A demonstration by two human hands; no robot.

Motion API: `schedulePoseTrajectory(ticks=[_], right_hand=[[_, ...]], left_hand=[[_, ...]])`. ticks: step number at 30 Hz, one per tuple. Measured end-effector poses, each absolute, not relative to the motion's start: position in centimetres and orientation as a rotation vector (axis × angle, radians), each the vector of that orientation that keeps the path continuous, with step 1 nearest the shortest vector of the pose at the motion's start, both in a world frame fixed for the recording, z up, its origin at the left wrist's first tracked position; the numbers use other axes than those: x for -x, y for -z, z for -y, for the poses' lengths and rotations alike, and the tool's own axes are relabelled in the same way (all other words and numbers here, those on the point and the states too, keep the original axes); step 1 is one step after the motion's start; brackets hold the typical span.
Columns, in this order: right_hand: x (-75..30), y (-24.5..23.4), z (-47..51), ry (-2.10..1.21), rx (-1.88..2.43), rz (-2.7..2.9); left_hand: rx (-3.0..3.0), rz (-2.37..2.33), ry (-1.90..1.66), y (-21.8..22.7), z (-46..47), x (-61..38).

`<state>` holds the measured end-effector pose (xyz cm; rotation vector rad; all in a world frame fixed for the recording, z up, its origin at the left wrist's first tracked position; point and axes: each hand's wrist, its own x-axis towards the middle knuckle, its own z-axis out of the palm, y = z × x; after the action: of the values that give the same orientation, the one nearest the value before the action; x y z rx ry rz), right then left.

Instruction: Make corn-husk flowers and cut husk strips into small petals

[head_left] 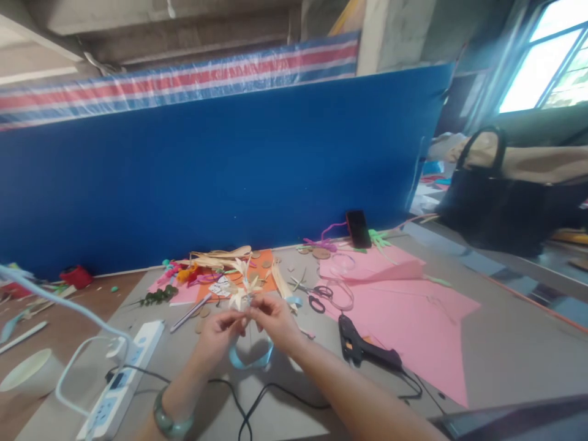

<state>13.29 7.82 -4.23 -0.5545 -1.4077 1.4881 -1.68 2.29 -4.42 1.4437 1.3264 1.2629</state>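
A pale cream craft flower (239,297) with pointed petals stands upright just above my fingertips. My left hand (215,337) is closed in a pinch at the flower's thin stem, a bangle on its wrist. Pinching the same spot from the other side, my right hand (278,321) meets the left one. A light blue ribbon (250,361) loops down beneath both hands, and its upper end seems to run into the pinch. Fingers hide exactly where ribbon and stem meet. Scissors (318,294) with dark handles lie right of the flower.
A black hot glue gun (367,346) rests by pink sheets (413,318) on the right. On the left are a white power strip (133,373), a pen (190,312) and a green sprig (158,295). A phone (358,229) leans against the blue partition (239,171).
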Motion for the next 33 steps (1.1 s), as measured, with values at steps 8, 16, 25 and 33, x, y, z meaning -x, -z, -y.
schedulePoseTrajectory(ticks=[8,16,25,33], right_hand=[[-14.2,3.7,-8.8,-1.428,0.601,1.399],[-14.8,2.7,-8.2,-1.309,0.629,1.483],[-14.8,3.2,-8.6,-1.365,0.716,1.523],[-14.7,3.3,-8.3,-1.315,0.796,1.553]], left_hand=[[-0.849,-1.231,-1.330,4.3,-1.3,1.0],[-0.583,-1.134,-1.324,3.3,1.5,1.0],[-1.491,-1.789,-1.321,4.3,-0.2,3.8],[-1.529,-1.539,-1.369,3.9,-2.6,-0.9]])
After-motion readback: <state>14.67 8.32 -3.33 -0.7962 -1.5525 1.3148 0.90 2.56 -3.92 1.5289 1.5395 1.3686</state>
